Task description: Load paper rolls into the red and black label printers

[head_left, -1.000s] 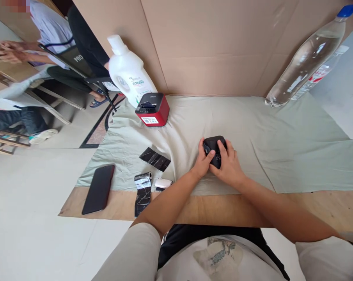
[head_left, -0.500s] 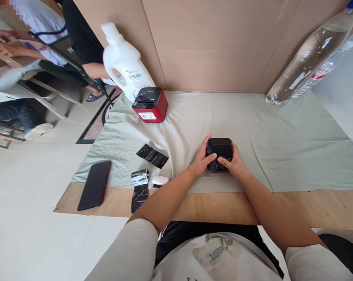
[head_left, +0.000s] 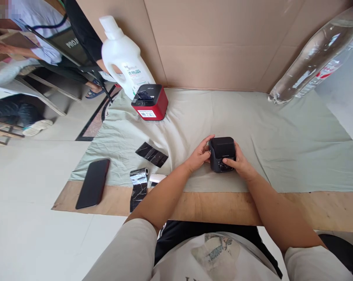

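A: Hands first. State the pose of each.

B: Both forearms reach forward over the table edge (head_left: 325, 208) and converge at centre. The left hand (head_left: 200, 155) is curled against the left side of the black box (head_left: 221, 153), thumb up at the top corner and fingers wrapped on the side wall. The right hand (head_left: 240, 164) clasps the right side, with its index finger laid across the lower front face. Both hands are grasping the box, neither one released.

A: Location of the box?

B: It sits between the two hands, touching both, over the green cloth (head_left: 296, 152) near the front edge. Whether it rests on the cloth or is lifted slightly, I cannot tell.

A: Surrounding items, by clock direction from the box?

B: At 10 o'clock, well apart, a red printer (head_left: 150, 103), with a white jug (head_left: 122, 58) just behind it. At 9 o'clock, a black strip (head_left: 151, 154). At 8 o'clock, a film roll (head_left: 139, 183) with a small white item (head_left: 156, 178) just beside it, and further out a phone (head_left: 92, 183). At 2 o'clock, well apart, a clear bottle (head_left: 313, 54) leans against the cardboard wall (head_left: 217, 43).
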`<action>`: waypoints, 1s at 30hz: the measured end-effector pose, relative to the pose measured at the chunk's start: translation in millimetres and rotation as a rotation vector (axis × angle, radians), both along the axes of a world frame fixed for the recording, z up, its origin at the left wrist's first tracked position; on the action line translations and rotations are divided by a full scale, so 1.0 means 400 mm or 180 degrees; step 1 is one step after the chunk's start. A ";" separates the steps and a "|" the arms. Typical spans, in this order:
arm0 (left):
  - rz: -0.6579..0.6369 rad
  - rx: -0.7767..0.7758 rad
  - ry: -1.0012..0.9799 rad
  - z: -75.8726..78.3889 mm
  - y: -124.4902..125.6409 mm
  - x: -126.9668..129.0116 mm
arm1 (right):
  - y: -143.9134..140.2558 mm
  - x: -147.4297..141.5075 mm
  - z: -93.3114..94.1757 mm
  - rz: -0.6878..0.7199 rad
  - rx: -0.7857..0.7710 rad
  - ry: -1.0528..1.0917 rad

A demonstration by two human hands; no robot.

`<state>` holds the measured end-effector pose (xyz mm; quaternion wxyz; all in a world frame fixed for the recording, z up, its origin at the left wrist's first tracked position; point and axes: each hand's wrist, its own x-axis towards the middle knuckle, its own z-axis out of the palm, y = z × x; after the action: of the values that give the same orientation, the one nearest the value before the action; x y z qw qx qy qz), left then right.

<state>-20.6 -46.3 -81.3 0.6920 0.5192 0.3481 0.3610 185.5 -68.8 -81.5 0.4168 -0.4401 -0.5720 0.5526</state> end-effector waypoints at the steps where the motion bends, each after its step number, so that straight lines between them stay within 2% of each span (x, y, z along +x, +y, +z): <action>1: 0.0023 0.0034 0.0044 0.002 0.000 0.000 | 0.000 0.001 0.001 0.0050 -0.0004 0.0031; 9: 0.0159 0.0036 0.0089 0.012 0.002 0.001 | -0.001 -0.005 -0.002 -0.0100 -0.0107 0.0122; 13: 0.0246 0.0032 0.0201 0.004 0.003 0.000 | -0.004 -0.015 -0.007 -0.0214 -0.0048 0.0106; 17: 0.0199 0.0200 0.0179 -0.012 0.000 0.007 | -0.002 -0.019 -0.016 -0.0678 0.0116 -0.0017; 21: 0.0222 0.0620 0.0298 -0.007 -0.013 0.022 | 0.008 -0.010 -0.013 -0.1177 0.0175 -0.0286; 25: 0.0518 0.0899 0.0618 0.005 -0.024 0.033 | 0.012 -0.004 0.005 -0.1328 0.0116 -0.0495; 30: 0.0932 0.0620 0.1175 -0.008 -0.024 0.038 | 0.005 -0.008 0.019 -0.1280 0.0118 -0.0984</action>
<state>-5.4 -55.9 -84.5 0.5037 0.5846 0.5036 0.3883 182.3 -67.0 -73.8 0.4340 -0.6166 -0.5399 0.3742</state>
